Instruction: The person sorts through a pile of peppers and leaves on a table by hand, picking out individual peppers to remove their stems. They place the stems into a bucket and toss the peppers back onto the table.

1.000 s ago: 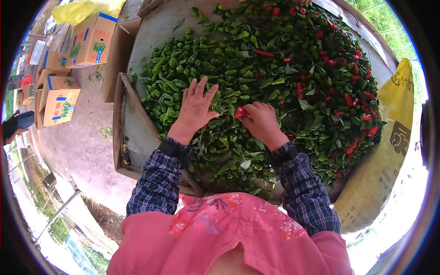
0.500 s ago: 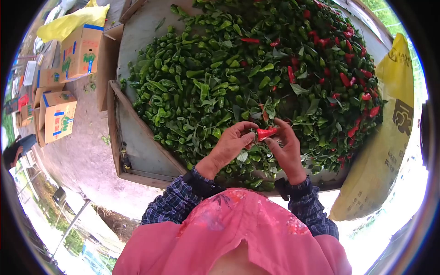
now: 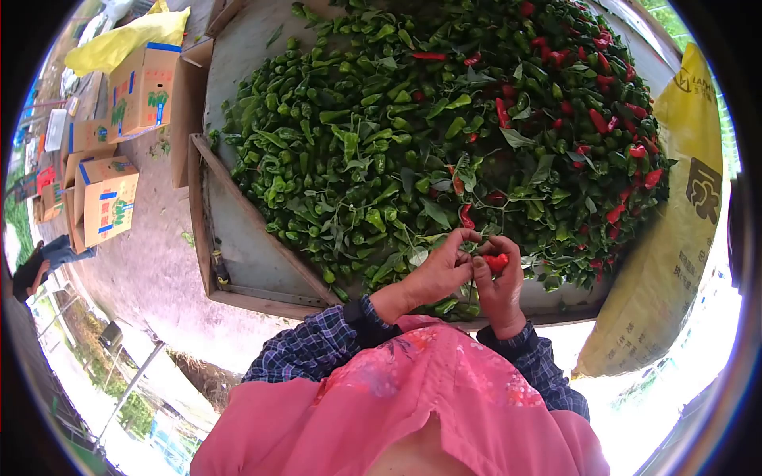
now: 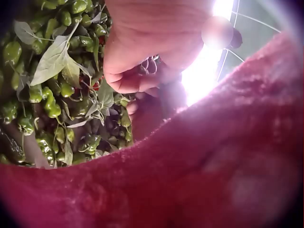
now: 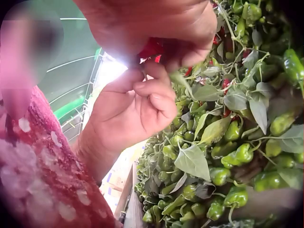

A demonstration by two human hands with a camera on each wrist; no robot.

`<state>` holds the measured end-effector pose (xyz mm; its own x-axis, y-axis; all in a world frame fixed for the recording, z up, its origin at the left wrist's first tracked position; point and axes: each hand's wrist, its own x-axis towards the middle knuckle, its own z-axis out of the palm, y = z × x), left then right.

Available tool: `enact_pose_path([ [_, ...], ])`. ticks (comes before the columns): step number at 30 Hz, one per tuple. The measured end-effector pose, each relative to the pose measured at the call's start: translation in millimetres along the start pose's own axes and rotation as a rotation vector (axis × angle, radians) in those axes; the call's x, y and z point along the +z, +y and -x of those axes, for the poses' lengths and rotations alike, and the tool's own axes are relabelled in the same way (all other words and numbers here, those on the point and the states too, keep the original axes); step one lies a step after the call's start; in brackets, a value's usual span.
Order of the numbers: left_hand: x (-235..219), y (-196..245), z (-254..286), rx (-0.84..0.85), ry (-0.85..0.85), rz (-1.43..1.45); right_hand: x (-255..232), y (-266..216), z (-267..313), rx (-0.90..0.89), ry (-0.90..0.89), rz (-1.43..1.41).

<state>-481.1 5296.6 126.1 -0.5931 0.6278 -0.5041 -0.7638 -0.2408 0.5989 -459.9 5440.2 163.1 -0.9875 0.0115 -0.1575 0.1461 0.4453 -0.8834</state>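
Both hands meet low over the near edge of a large pile of green peppers [image 3: 317, 159]. My right hand [image 3: 502, 297] grips a red pepper [image 3: 497, 262] between thumb and fingers; the red also shows under that hand in the right wrist view. Close against it, my left hand [image 3: 435, 278] has curled fingers, with thumb and forefinger pinching at the pepper's stem end. A bit of green [image 3: 470, 246] shows by the left fingertips. Another red pepper [image 3: 466, 216] lies on the pile just beyond the hands. In the left wrist view the left hand [image 4: 152, 38] hides the pepper.
The pile lies on a table with a raised wooden rim [image 3: 258, 214]. More red peppers [image 3: 597, 120] are mixed with leaves at the right. A yellow sack [image 3: 659, 262] stands along the right side. Cardboard boxes [image 3: 143, 87] sit on the ground at the left.
My left hand has come from lying spread over the pile to join the right hand. The right hand has brought the red pepper toward the body, and both have shifted slightly right.
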Motion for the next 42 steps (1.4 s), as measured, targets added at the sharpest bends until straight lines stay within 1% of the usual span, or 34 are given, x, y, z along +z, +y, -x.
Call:
enact_pose_path([
  [2,1,1,5,-0.027,-0.051,0.002,-1,-2,3,0.099,0.036,-0.160],
  [3,2,2,7,-0.055,-0.097,0.003,-2,-3,4,0.104,0.039,-0.157],
  [6,7,7,7,-0.056,-0.144,-0.020,-5,-9,7,0.085,-0.010,-0.093],
  [7,10,7,8,-0.059,-0.148,-0.016,-4,-13,7,0.131,-0.004,-0.174],
  [8,14,6,8,0.027,-0.096,-0.140,-3,-16,7,0.179,-0.001,-0.256],
  [9,17,5,8,0.115,-0.043,-0.264,-2,-17,7,0.184,-0.002,-0.253],
  [11,17,-2,5,0.144,-0.038,-0.233,-1,-17,4,0.113,-0.012,0.004],
  [12,17,-4,3,0.177,-0.033,-0.206,0,-19,-1,0.115,-0.013,0.006],
  [13,15,-1,4,0.175,-0.035,-0.204,2,-22,-9,0.299,0.068,-0.218],
  [14,10,4,4,0.064,-0.071,-0.131,3,-23,-16,0.482,0.153,-0.444],
  [15,7,7,4,-0.047,-0.107,-0.058,3,-18,-18,0.487,0.157,-0.443],
  [17,7,10,6,-0.025,-0.097,-0.044,3,-4,-25,0.596,0.218,-0.765],
  [18,8,13,9,-0.016,-0.134,-0.051,5,0,-32,0.674,0.322,-0.950],
  [19,9,13,12,-0.008,-0.169,-0.059,5,4,-38,0.675,0.321,-0.948],
  [21,4,12,15,0.035,-0.165,-0.034,-1,11,-48,0.660,0.300,-1.155],
  [22,-7,20,21,0.113,-0.102,-0.058,-9,6,-49,0.510,0.170,-1.160],
  [23,-19,27,33,0.182,-0.035,-0.075,-18,2,-52,0.520,0.169,-1.158],
  [24,-35,41,50,0.228,0.153,-0.256,-26,-2,-57,0.478,0.043,-0.832],
  [25,-57,50,72,0.311,0.353,-0.350,-33,-1,-61,0.418,-0.077,-0.507],
  [26,-81,57,96,0.320,0.587,-0.359,-34,9,-61,0.397,-0.064,-0.317],
  [27,-132,39,122,0.387,0.872,-0.482,-36,15,-64,0.395,-0.066,-0.320],
  [28,-170,37,156,0.387,0.876,-0.486,-38,20,-68,0.108,-0.075,0.180],
  [29,-204,38,190,0.280,1.167,-1.113,-38,22,-71,-0.190,-0.078,0.673],
  [30,-218,39,207,0.126,1.412,-1.755,-34,16,-73,-0.045,-0.117,0.633],
  [31,-214,42,209,0.128,1.422,-1.758,-26,17,-75,-0.053,-0.116,0.628],
  [33,-199,52,202,-0.001,1.686,-1.814,-8,26,-76,0.049,-0.270,0.669],
  [34,-191,53,186,0.199,1.510,-1.741,1,26,-76,0.079,-0.329,0.734],
  [35,-159,68,161,0.368,1.223,-1.561,8,30,-74,0.075,-0.331,0.740],
  [36,-128,64,132,0.462,1.011,-1.076,15,35,-74,0.080,-0.326,0.766],
  [37,-110,58,106,0.517,0.763,-1.156,20,37,-73,0.084,-0.320,0.789],
  [38,-83,63,81,0.643,0.553,-1.175,19,36,-72,0.109,-0.329,0.730],
  [39,-67,51,55,0.732,0.422,-1.084,17,37,-69,0.104,-0.327,0.735],
  [41,-46,30,15,0.700,0.278,-0.901,9,39,-57,0.095,-0.349,0.715],
  [42,-39,21,4,0.711,0.276,-0.896,-1,48,-52,0.091,-0.344,0.725],
])
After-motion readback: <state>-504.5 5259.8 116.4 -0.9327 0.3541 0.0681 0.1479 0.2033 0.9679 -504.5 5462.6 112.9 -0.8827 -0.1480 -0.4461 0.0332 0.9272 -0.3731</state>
